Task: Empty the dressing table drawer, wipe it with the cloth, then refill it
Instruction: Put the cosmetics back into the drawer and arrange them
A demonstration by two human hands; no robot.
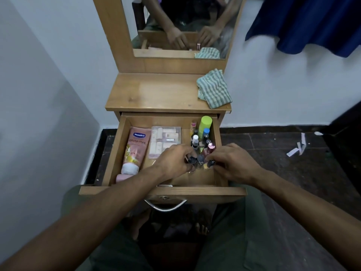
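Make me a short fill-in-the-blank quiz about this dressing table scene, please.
1. The striped cloth lies on the table's ____ corner.
2. The pink Vaseline tube lies along the drawer's ____ side.
3. Both hands, left hand and right hand, reach into the open ____.

Missing words: right; left; drawer

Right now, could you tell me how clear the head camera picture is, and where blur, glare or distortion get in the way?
Head view: wide-angle bending bows the walls and floor edges. The blue fabric at upper right is smeared. The mirror is dim, its reflection murky. The drawer is lit evenly; the Vaseline tube label reads clearly, but small bottles under the left hand and right hand are soft.
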